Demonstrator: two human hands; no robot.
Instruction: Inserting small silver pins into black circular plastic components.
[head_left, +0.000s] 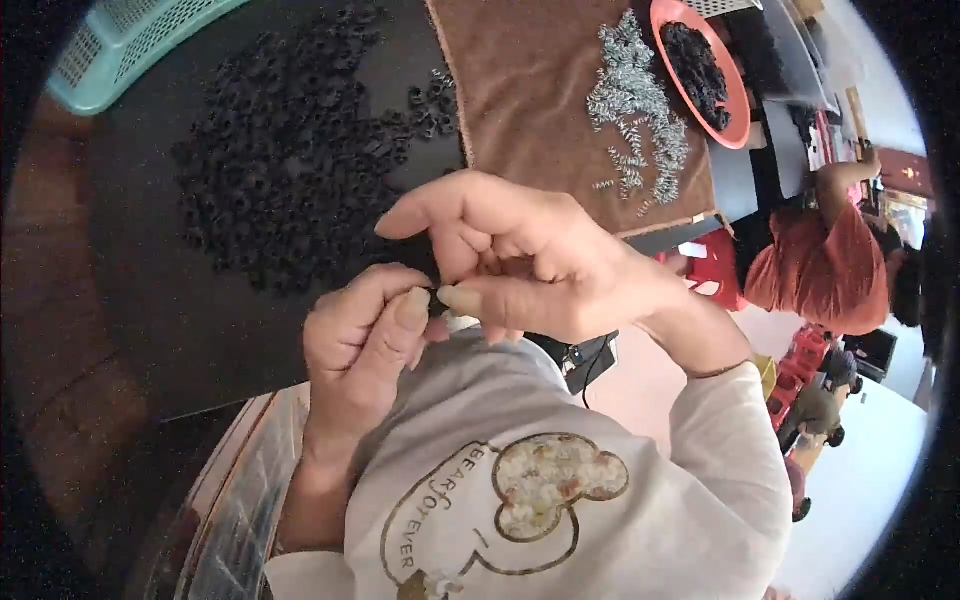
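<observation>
In front of my chest, my left hand (pixel 360 345) pinches a small black piece (pixel 434 298) between thumb and fingers. My right hand (pixel 535 260) meets it from the other side, thumb tip against the same piece, index finger raised and the other fingers curled. Most of the piece is hidden by the fingertips, so its exact kind does not show. Beyond my left hand, a wide heap of small black ring-like parts (pixel 290 150) is spread over the dark table. A pile of small metal coil springs (pixel 640 100) lies farther off to the right.
The springs rest on a brown cloth (pixel 530 90). At the far right stands an orange-red bowl (pixel 738 130) of black parts. A green perforated basket (pixel 120 60) sits at the far left. Other people (pixel 825 270) are at the right, one in a rust-coloured top.
</observation>
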